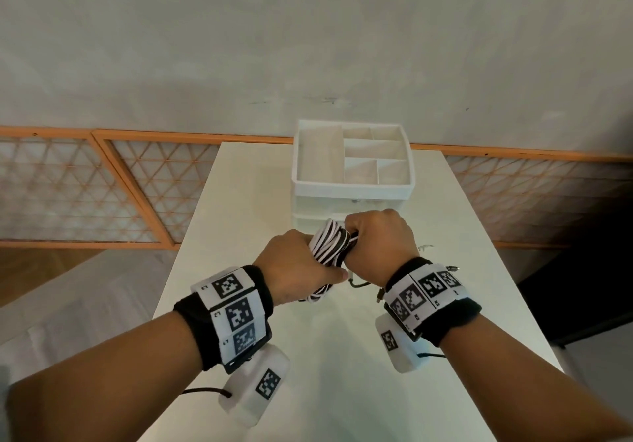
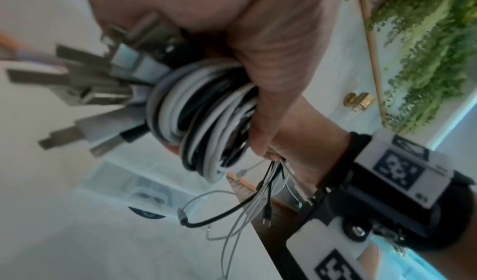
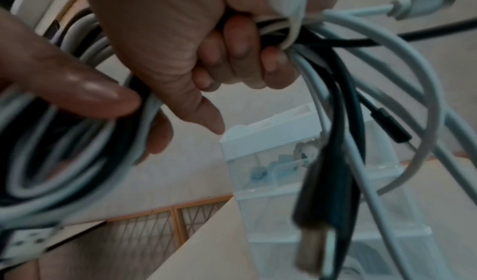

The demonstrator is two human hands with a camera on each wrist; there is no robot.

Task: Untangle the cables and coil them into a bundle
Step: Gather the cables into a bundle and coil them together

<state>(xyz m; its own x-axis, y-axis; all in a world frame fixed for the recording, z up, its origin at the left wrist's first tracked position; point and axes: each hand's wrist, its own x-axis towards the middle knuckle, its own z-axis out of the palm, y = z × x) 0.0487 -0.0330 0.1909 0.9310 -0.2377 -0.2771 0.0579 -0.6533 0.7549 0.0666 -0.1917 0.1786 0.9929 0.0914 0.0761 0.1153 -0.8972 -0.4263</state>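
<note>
Black and white cables (image 1: 329,243) form a tight coil, clenched in both left hand (image 1: 297,265) and right hand (image 1: 380,236) grips.

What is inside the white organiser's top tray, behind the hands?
The organiser top compartments show nothing inside. Its lower drawers are partly covered by the right hand and cable bundle.

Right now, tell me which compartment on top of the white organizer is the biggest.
The tall one along the left side of the white organizer, the left compartment: it runs the tray's whole depth, while the others on its right are smaller, divided cells. All look empty.
</note>
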